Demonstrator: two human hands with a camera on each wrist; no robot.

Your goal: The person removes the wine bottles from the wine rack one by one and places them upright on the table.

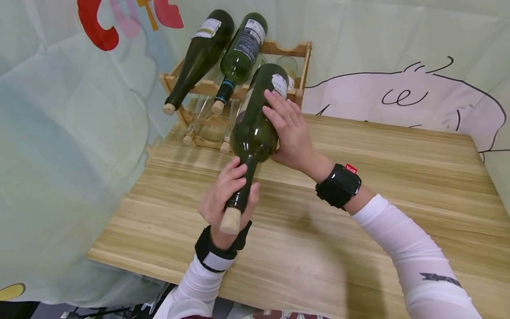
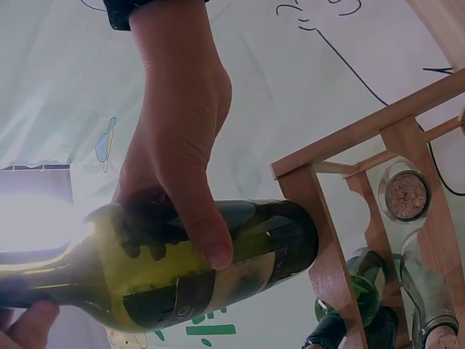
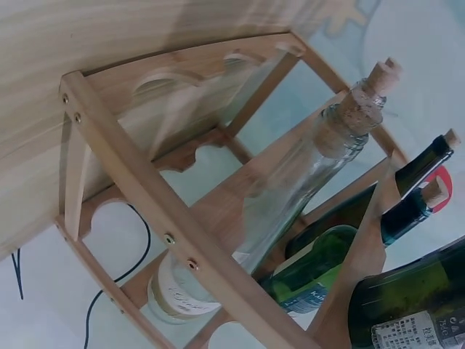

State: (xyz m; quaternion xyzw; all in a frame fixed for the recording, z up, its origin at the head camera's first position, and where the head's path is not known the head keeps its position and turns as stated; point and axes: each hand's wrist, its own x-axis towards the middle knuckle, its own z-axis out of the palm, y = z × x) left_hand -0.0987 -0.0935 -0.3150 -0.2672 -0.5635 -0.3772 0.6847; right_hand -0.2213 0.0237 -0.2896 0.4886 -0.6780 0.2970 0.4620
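A dark green wine bottle [image 1: 255,119] with a cork in its mouth is held tilted by both hands, neck toward me. My left hand [image 1: 225,192] grips its neck, thumb on one side and fingers on the other. On the body, my right hand [image 1: 291,133] holds it near the white label; the thumb shows in the left wrist view. The bottle's base is at the front of a wooden wine rack [image 2: 328,254]; whether they touch I cannot tell. Its labelled lower end, a green bottle part [image 3: 403,313], shows in the right wrist view, without the hand.
Two corked green bottles, one darker [image 1: 203,48] and one blue-necked [image 1: 243,53], lie on the rack's upper tier at left. Corked clear bottles [image 3: 290,193] lie on the lower tier. The rack stands on a wooden table [image 1: 378,177] against a printed cloth backdrop [image 1: 358,40].
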